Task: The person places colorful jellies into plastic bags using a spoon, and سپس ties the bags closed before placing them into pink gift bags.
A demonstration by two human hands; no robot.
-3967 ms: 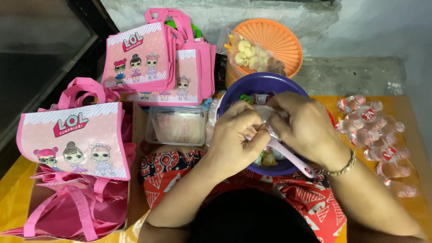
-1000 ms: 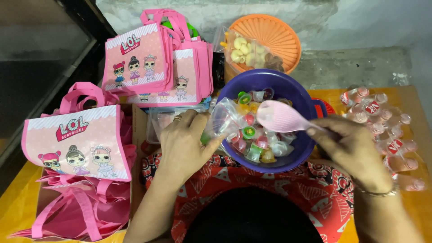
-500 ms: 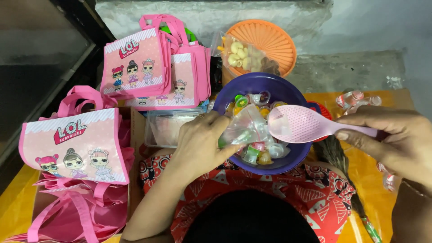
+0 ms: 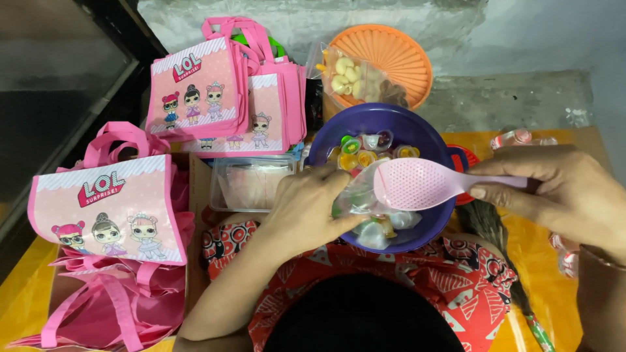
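My left hand grips a small clear plastic bag at the near rim of a purple bowl. The bowl holds several small jelly cups with coloured lids. My right hand holds a pink slotted rice spoon by its handle, with the paddle lying flat over the bag's mouth and the bowl. A few jelly cups show under the spoon at the bowl's near side.
Pink cartoon-doll tote bags stand at the left and at the back. A clear lidded box sits left of the bowl. An orange basket with a snack bag is behind. Wrapped jellies lie on the right.
Four seconds ago both hands worked together over the bowl. Since then my right hand has swung out to the right with the spoon, and the left has kept the bag at the bowl.
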